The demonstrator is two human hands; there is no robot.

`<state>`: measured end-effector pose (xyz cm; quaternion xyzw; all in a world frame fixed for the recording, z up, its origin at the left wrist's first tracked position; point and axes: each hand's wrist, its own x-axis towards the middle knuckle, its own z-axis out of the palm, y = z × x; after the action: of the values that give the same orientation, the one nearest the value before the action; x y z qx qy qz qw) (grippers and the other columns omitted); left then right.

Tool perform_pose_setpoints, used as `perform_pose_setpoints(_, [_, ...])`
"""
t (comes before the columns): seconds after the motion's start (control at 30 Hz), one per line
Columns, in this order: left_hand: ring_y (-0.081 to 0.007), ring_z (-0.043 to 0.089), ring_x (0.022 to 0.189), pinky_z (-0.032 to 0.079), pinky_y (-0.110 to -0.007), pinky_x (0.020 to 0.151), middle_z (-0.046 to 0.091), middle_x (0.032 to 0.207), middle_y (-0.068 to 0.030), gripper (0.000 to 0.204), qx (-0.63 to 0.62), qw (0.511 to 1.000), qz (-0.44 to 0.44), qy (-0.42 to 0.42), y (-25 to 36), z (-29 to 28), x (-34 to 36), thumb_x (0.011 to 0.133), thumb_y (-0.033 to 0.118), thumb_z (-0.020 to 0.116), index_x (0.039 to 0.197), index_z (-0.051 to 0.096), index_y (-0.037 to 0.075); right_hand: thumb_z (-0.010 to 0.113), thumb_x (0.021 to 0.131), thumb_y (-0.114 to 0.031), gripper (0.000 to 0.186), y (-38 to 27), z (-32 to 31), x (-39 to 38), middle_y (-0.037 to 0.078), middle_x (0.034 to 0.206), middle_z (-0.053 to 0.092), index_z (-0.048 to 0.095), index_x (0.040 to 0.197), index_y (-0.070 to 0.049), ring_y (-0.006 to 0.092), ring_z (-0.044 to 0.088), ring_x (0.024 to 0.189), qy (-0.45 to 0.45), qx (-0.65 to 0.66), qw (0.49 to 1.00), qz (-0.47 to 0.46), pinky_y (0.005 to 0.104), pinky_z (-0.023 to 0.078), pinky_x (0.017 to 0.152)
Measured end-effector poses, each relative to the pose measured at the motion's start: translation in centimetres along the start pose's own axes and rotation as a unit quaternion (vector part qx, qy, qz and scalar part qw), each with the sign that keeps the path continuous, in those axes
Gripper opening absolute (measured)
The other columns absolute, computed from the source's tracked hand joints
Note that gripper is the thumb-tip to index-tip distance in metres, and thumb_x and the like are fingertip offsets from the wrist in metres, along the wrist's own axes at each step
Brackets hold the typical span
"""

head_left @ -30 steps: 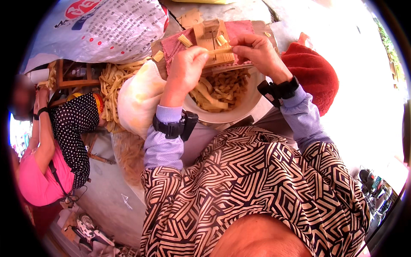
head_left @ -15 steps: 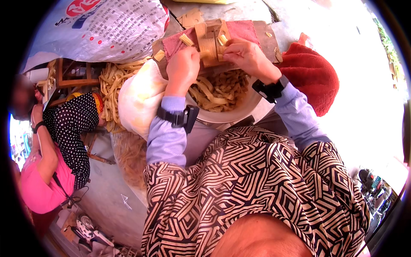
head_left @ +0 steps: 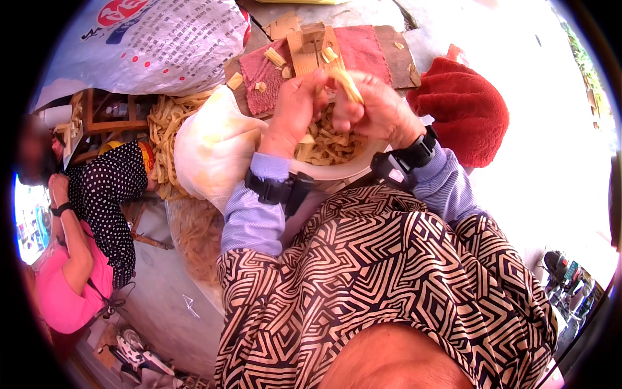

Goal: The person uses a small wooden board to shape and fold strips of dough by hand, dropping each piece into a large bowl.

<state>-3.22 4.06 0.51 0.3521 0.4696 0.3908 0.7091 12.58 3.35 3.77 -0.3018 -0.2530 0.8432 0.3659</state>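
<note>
Above a white basin (head_left: 337,171), both hands meet around a pale yellow fibrous strip (head_left: 346,85). My right hand (head_left: 387,107) is closed on its lower part. Closed fingers of my left hand (head_left: 299,109) pinch at the strip's upper left side; the exact contact is partly hidden. Inside the basin lies a heap of similar curled strips (head_left: 324,150). Just beyond my hands is a wooden board (head_left: 405,68) draped with a pink cloth (head_left: 366,52). A slotted wooden block (head_left: 304,55) stands on the cloth, with short cut pieces (head_left: 274,57) beside it.
A stained white cloth (head_left: 210,146) bulges left of the basin, next to a pile of long strips (head_left: 170,129). A large printed sack (head_left: 162,48) fills the upper left. Right of the board is a red towel-covered thing (head_left: 460,110). Another person (head_left: 71,272) sits at far left.
Both hands have come back from the wooden block to above the basin, turning inward. The strip now shows between them, and loose bits on the pink cloth are uncovered.
</note>
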Motion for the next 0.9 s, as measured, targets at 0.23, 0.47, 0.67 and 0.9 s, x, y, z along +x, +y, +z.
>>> perform_pose_setpoints(0.23, [-0.0028,0.036,0.050,0.028,-0.017,0.044,0.050,0.070,0.0021,0.014,-0.157,0.980,-0.049,-0.108,-0.6,1.4,-1.2,0.092,0.019,0.055,0.100,0.055,0.008,0.064,0.084,-0.019,0.015,0.5,-0.9,0.5,0.011,0.064,0.060,0.062,0.082,-0.005,0.0261,0.063,0.059,0.224,-0.604,0.706,-0.294,0.0334,0.048,0.053])
perform_pose_setpoints(0.47, [-0.0214,0.059,0.074,0.047,-0.029,0.067,0.063,0.089,-0.0054,0.019,0.374,0.902,0.213,0.018,-1.1,1.0,-1.3,0.085,0.004,0.056,0.103,0.062,0.004,0.062,0.086,-0.023,0.019,0.9,-2.7,-0.5,0.008,0.075,0.065,0.064,0.084,-0.004,0.0253,0.063,0.064,0.206,-0.649,0.684,-0.263,0.0350,0.049,0.057])
perform_pose_setpoints(0.67, [-0.0284,0.059,0.095,0.047,-0.034,0.084,0.062,0.107,-0.0102,0.038,0.451,0.801,0.388,0.062,-2.2,2.0,-2.2,0.075,-0.003,0.056,0.112,0.062,0.005,0.056,0.094,-0.025,0.027,3.2,-4.2,-1.1,0.004,0.094,0.064,0.063,0.096,0.001,0.0171,0.062,0.089,0.108,-0.025,0.992,0.065,0.0342,0.050,0.078])
perform_pose_setpoints(0.9, [-0.0291,0.057,0.096,0.047,-0.034,0.082,0.055,0.113,-0.0197,0.030,0.241,0.935,0.260,-0.010,-1.8,2.5,-2.6,0.081,0.007,0.058,0.110,0.058,0.000,0.059,0.087,-0.008,0.016,2.7,-2.4,-1.6,0.007,0.099,0.064,0.065,0.101,-0.002,0.0186,0.059,0.094,0.155,-0.263,0.951,-0.057,0.0307,0.046,0.085])
